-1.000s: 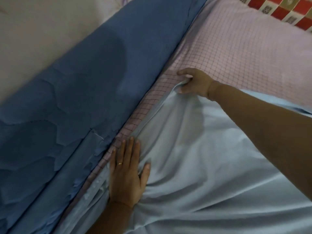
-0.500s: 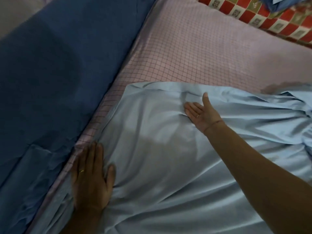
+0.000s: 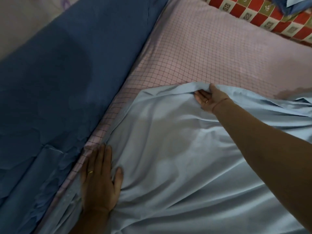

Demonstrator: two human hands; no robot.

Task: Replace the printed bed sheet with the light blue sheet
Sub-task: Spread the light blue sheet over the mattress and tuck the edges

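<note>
The light blue sheet [image 3: 168, 166] lies wrinkled over the near part of the bed, and its far edge is folded back across the pink checked mattress surface [image 3: 211, 53]. My left hand [image 3: 99, 181] presses flat on the sheet at the bed's left edge, fingers straight. My right hand [image 3: 209, 98] reaches to the sheet's far edge, palm turned up. Its fingers are tucked under the fold with the thumb on top, pinching the edge. A red and green printed cloth [image 3: 263, 16] lies at the far right of the bed.
A dark blue covered surface [image 3: 59, 81] runs along the bed's left side, tight against the mattress. A bit of blue cloth [image 3: 292, 4] sits on the printed cloth at the top right corner.
My right hand let go of the sheet's corner at the left, moved right along the far edge, lay flat, and now pinches the fold. My left hand stays pressed on the sheet.
</note>
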